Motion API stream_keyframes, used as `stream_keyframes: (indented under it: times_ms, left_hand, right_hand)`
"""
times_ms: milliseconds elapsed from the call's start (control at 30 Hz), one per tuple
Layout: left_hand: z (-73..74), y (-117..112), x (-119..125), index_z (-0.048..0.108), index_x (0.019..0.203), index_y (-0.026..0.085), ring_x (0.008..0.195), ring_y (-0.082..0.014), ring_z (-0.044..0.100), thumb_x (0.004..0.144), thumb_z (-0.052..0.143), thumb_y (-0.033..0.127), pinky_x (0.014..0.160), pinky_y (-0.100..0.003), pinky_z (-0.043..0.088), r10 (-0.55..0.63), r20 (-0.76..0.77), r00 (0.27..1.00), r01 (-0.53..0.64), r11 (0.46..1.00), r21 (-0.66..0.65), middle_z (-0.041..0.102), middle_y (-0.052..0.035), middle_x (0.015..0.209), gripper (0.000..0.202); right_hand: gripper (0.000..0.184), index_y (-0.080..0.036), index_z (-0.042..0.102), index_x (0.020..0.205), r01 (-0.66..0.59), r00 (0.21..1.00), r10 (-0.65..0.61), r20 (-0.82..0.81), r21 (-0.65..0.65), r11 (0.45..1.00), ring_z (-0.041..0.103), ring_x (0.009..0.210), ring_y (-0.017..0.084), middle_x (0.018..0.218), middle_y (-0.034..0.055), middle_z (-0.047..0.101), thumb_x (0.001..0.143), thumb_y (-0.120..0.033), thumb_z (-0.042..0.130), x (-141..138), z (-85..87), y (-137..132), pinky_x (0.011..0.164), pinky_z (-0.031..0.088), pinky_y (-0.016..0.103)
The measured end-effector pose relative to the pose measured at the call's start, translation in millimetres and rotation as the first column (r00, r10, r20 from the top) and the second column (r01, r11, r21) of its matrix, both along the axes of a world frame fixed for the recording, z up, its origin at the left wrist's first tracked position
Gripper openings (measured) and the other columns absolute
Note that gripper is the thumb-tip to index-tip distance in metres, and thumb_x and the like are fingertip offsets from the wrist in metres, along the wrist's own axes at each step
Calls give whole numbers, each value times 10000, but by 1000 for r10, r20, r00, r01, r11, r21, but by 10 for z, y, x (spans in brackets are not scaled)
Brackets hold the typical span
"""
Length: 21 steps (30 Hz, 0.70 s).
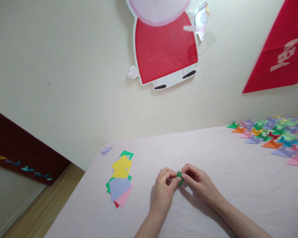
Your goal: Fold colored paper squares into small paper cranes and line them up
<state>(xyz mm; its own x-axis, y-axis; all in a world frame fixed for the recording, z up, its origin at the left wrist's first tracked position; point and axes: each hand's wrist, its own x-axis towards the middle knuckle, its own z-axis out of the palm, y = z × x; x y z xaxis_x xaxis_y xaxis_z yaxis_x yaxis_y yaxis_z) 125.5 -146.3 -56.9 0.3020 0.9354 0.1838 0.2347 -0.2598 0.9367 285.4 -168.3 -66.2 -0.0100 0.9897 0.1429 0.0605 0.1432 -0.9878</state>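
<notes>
Small green folded paper (pixel 180 181) is held in the air above the pale cloth (pixel 149 211), near the middle of the table's visible part. By the left hand (pixel 164 183) the piece is pinched at its left side, thumb laid across its near face, the other fingers curled. By the right hand (pixel 200 181) it is gripped at the right edge between thumb and bent forefinger. The piece is shared by both sets of fingertips; its upper end is seen as a point with a pale slit. Inner folds are too small to be made out. Shadows are cast on the cloth beneath both hands.

To the left, well apart from the hands, a loose pile of paper sheets (pixel 120 189) is spread: lilac, yellow, pink, green and red, overlapped at odd angles. Beyond it, near the table's far left corner, a small lilac piece (pixel 106 151) is noted.

At far right, a crowd of folded paper figures (pixel 283 152) in many colours is ranged along the wall. On the wall (pixel 76 66), a red-bodied cartoon cut-out (pixel 166 49) and a red banner (pixel 279 53) with pale markings are mounted.
</notes>
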Motion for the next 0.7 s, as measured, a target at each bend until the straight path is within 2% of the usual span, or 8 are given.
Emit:
stream_keyframes:
  times_ms: [167, 433, 700]
  left_hand:
    - [-16, 13, -2, 653, 707, 212, 800, -179, 549, 859, 664, 295, 746, -293, 405, 5, 1, 1000, -5, 1000, 10, 615, 9, 765, 173]
    - [-68, 47, 2, 630, 683, 205, 785, -181, 554, 848, 662, 337, 731, -292, 419, 49, 14, 999, -49, 999, -6, 609, 0, 760, 213]
    - [-48, 18, 15, 544, 700, 207, 791, -169, 513, 858, 607, 228, 736, -282, 392, 26, -9, 1000, -26, 1000, -7, 544, 19, 770, 171]
  right_hand:
    - [331, -194, 584, 770, 5, 1000, -5, 21, 2, 1000, 531, 623, 144, 661, -23, 564, 870, -508, 611, 3, -7, -9, 596, 422, 264]
    - [342, -199, 575, 787, -7, 1000, 7, -17, 0, 1000, 557, 623, 149, 664, -17, 585, 870, -530, 605, -13, 8, -12, 598, 439, 266]
    - [315, -199, 562, 790, -25, 1000, 25, -5, -9, 1000, 541, 647, 152, 686, -15, 565, 882, -499, 588, -21, 17, -13, 615, 442, 273]
